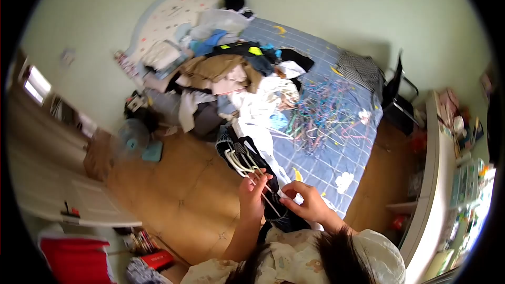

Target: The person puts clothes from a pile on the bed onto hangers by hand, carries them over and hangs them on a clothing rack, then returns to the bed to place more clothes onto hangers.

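Several white hangers [239,162] lie together over dark clothes [227,144], near the bed's front edge. My left hand [255,192] is closed around the hangers near their hooks. To its right, my right hand [305,200] pinches the edge of a white garment [281,176] beside the dark cloth. The dark clothes and the white garment hang down between my hands and my body. Behind them, a tangle of coloured hangers [326,115] is spread on the blue bed.
A large heap of clothes [215,73] covers the bed's left part. A fan [131,138] stands on the floor at the left. A black chair [401,100] is beyond the bed's right side, near a white desk [428,189].
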Tool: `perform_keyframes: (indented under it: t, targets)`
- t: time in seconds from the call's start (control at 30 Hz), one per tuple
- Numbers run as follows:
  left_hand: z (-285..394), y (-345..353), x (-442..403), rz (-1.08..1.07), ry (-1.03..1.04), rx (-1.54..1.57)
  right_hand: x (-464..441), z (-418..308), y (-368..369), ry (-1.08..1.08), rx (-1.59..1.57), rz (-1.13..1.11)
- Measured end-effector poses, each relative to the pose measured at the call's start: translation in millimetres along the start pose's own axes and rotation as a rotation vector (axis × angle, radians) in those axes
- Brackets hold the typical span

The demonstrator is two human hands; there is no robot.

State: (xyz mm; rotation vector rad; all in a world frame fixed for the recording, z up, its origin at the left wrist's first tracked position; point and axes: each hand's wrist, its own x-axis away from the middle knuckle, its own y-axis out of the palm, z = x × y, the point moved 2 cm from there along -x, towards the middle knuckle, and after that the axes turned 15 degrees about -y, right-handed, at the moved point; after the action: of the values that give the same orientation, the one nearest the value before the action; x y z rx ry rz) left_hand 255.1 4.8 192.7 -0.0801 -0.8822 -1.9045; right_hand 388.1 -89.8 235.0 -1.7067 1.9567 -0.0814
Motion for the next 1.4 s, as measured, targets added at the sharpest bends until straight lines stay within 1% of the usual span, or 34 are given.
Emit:
perform_keyframes:
  t: [0.13, 0.23, 0.3, 0.5, 0.67, 0.77, 0.8, 0.9, 1.03, 1.1, 1.13, 1.2, 1.33, 1.4]
  targets:
    - [28, -58, 54, 0.098, 0.124, 0.019, -5, -36, 62, -0.059, -0.057, -0.15]
    - [43, -105, 91, 0.187, 0.21, 0.142, -13, -47, 112, -0.135, -0.158, -0.245]
    - [54, -131, 117, 0.245, 0.283, 0.25, -22, -59, 142, -0.175, -0.194, -0.358]
    - [76, -188, 198, 0.528, 0.531, 0.307, -56, -92, 226, -0.329, -0.349, -0.704]
    - [96, -229, 241, 0.738, 0.715, 0.308, -86, -118, 298, -0.54, -0.416, -0.902]
    - [121, -252, 257, 0.873, 0.818, 0.346, -108, -134, 344, -0.641, -0.489, -0.964]
    - [127, -263, 260, 0.915, 0.855, 0.316, -116, -139, 358, -0.649, -0.512, -0.987]
    - [156, -285, 274, 1.036, 0.962, 0.254, -143, -154, 400, -0.823, -0.503, -1.01]
    - [180, -314, 288, 1.203, 1.093, 0.308, -172, -173, 449, -0.903, -0.534, -1.082]
    - [187, -325, 297, 1.268, 1.187, 0.326, -180, -179, 476, -0.909, -0.561, -1.122]
    - [189, -332, 302, 1.311, 1.204, 0.319, -182, -184, 488, -0.909, -0.573, -1.143]
    - [194, -338, 312, 1.396, 1.241, 0.299, -183, -195, 508, -0.984, -0.58, -1.135]
    - [206, -361, 337, 1.493, 1.283, 0.334, -181, -225, 551, -1.095, -0.673, -1.112]
    - [212, -374, 350, 1.54, 1.331, 0.356, -177, -237, 578, -1.112, -0.683, -1.116]
